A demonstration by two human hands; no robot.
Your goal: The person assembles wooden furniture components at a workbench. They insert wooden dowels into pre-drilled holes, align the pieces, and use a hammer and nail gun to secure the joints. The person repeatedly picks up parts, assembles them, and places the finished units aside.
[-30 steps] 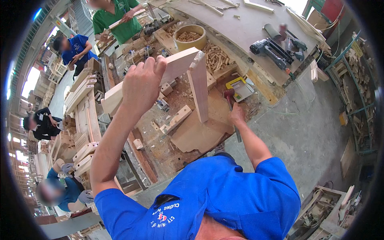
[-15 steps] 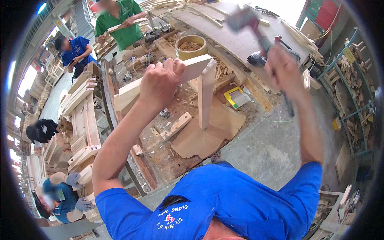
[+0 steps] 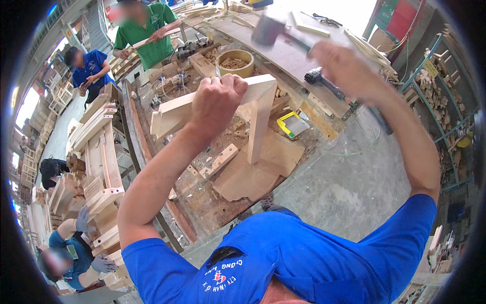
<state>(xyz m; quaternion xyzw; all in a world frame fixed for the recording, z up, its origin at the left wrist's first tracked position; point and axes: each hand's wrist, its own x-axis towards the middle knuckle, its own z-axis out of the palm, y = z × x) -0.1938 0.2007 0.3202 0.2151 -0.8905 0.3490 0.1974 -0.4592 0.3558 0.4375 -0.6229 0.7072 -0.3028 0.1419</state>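
Observation:
My left hand (image 3: pixel 215 104) grips the top rail of a pale wooden frame (image 3: pixel 177 109) and holds it level above the bench. An upright wooden leg (image 3: pixel 259 129) hangs from the rail's right end and stands on a flat board (image 3: pixel 253 172). My right hand (image 3: pixel 344 66) is raised high, closed on the handle of a hammer (image 3: pixel 271 28). The blurred dark hammer head is up and to the left of that hand, above the rail's right end.
A round wooden bowl of small pieces (image 3: pixel 235 61), a yellow box (image 3: pixel 292 123) and a dark power tool (image 3: pixel 324 81) lie on the workbench (image 3: pixel 202 197). Stacked wooden frames (image 3: pixel 98 152) stand at left. Three other people work at the left and back.
My right hand came up from the bench with the hammer and has swung it higher and leftward over the rail. My left hand stays on the rail.

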